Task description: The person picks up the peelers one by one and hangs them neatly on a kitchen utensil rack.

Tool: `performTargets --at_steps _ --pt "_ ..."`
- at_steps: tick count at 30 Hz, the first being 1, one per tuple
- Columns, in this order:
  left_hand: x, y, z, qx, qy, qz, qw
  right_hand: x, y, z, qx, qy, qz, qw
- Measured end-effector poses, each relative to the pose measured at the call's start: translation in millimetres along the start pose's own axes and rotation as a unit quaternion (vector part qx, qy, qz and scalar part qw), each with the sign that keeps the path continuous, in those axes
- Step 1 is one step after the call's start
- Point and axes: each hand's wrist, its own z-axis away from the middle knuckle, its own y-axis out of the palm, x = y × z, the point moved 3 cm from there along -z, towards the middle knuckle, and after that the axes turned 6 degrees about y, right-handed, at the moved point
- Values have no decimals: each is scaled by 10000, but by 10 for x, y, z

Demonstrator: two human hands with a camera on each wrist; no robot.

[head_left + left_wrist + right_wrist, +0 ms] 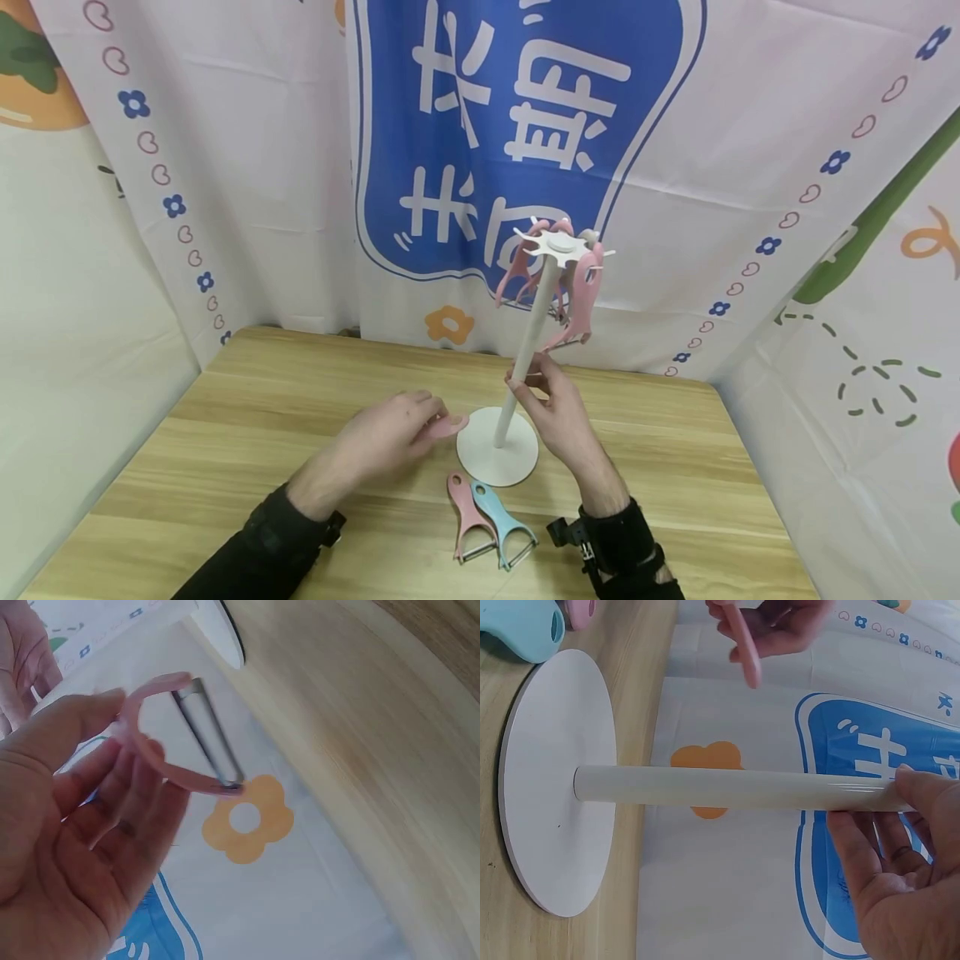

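My left hand (393,429) pinches a pink peeler (154,754) between thumb and fingers, its metal blade facing away from the palm in the left wrist view. In the head view this peeler's handle points toward the stand, just left of its round base (480,462). With thumb and fingers, my right hand (553,408) grips the white pole (735,787) of the stand below its hooked top (561,243). Several pink peelers (583,296) hang from the hooks there. Before the base, a pink peeler (467,512) and a light blue peeler (498,517) lie side by side.
The wooden table (262,392) ends at a printed cloth backdrop (285,208) close behind the stand. Cloth walls also close off the left and right sides. Both wrists wear dark straps with small cameras.
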Motion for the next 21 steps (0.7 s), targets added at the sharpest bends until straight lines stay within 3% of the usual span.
performTargets --at_steps 9,17,21 --pt "10 -88 -29 -362 76 -79 9993 4 -1 -4 25 17 -49 10000" --pt "31 -181 -42 -1050 123 350 9938 4 -5 -15 59 -44 -76 9999" --pt "28 -215 -33 -1212 66 604 9908 -19 -8 -28 158 -83 -323 9993"
